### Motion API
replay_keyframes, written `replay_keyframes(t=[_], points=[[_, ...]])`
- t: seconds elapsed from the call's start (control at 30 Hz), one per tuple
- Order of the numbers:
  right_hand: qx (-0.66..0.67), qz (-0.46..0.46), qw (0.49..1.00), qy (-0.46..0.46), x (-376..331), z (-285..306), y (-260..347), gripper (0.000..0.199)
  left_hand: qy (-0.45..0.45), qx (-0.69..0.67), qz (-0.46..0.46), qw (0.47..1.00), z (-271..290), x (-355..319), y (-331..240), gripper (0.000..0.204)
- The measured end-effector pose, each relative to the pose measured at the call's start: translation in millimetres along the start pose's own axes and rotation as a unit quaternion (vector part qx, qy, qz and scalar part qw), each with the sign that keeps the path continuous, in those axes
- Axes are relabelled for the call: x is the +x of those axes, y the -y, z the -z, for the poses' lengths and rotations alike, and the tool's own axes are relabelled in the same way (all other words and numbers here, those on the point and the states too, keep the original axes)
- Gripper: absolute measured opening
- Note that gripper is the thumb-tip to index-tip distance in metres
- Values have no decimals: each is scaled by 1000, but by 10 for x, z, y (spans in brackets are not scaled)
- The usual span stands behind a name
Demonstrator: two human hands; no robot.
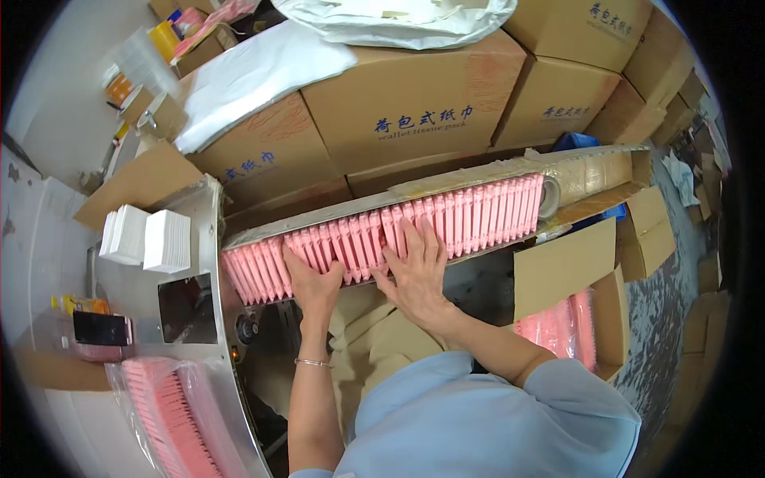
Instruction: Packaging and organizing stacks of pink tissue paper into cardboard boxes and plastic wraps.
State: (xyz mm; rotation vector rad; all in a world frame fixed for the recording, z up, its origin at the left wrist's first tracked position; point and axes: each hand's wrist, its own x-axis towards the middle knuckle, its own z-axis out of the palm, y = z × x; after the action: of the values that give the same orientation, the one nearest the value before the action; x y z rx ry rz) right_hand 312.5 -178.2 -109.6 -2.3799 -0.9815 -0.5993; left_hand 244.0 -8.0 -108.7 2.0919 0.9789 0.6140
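Observation:
A long row of pink packets [486, 219], apparently wallet tissue packs, stands on edge in a narrow metal-edged trough [343, 204]. My left hand [313, 283] rests on the left half of the row, its thumb and forefinger spread wide over several packets. Its other fingers are mostly hidden. To its right, my right hand [417, 275] lies on the middle of the row, fingers stretched and apart on the packet tops, thumb pointing left. Narrow dark gaps show among the packets between my hands. At the row's right end sits a roll of clear tape [548, 197].
White folded tissues [167, 241] stand on the metal table at left, above a phone [102, 328] and a bagged pink bundle [171, 414]. Large cardboard boxes [414, 88] line the back. An open carton [610, 319] with bagged pink packets stands at right.

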Motion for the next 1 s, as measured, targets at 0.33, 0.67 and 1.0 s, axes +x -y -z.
replay_keyframes(t=[0.33, 0.67, 1.0], points=[[74, -66, 995, 5, -50, 116, -165, 28, -20, -1, -80, 997, -120, 42, 161, 96], [609, -412, 675, -65, 95, 324, -681, 71, 22, -41, -22, 999, -51, 33, 90, 98], [593, -378, 706, -79, 75, 236, -801, 69, 12, -53, -56, 997, -65, 50, 176, 95]])
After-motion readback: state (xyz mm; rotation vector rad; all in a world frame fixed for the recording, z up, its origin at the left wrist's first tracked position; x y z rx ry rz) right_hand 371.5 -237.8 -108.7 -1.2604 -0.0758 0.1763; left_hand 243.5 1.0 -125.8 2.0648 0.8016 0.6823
